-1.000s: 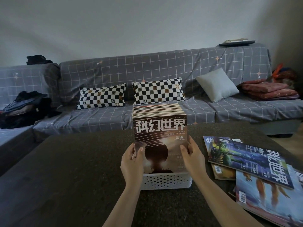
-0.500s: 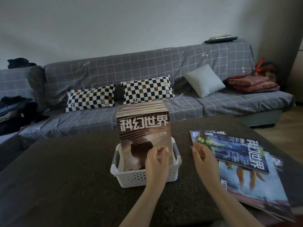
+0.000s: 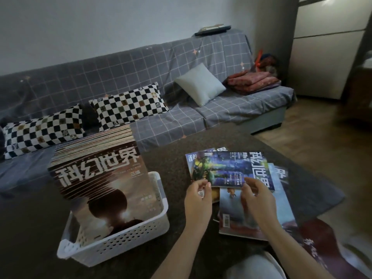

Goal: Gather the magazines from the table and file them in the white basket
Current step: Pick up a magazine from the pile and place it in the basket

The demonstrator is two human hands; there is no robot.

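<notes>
A white perforated basket (image 3: 124,238) stands on the dark table (image 3: 32,228), packed with several upright magazines; the front one has a brown cover (image 3: 100,188). To its right lies a loose pile of magazines. The top one is blue (image 3: 231,170), over a pale blue one (image 3: 237,214) and a dark red one (image 3: 322,244). My left hand (image 3: 198,196) pinches the blue magazine's near left corner. My right hand (image 3: 258,200) curls its fingers over the same magazine's near edge.
Behind the table runs a grey checked sofa (image 3: 181,63) with two chequered cushions (image 3: 128,107), a grey cushion (image 3: 199,84) and folded red blankets (image 3: 251,81). Wooden floor (image 3: 322,133) lies past the table's right edge. My knee (image 3: 253,266) shows at the bottom.
Both hands left the basket's front magazine and moved right to the loose pile, taking hold of the blue magazine. The view swung right and down.
</notes>
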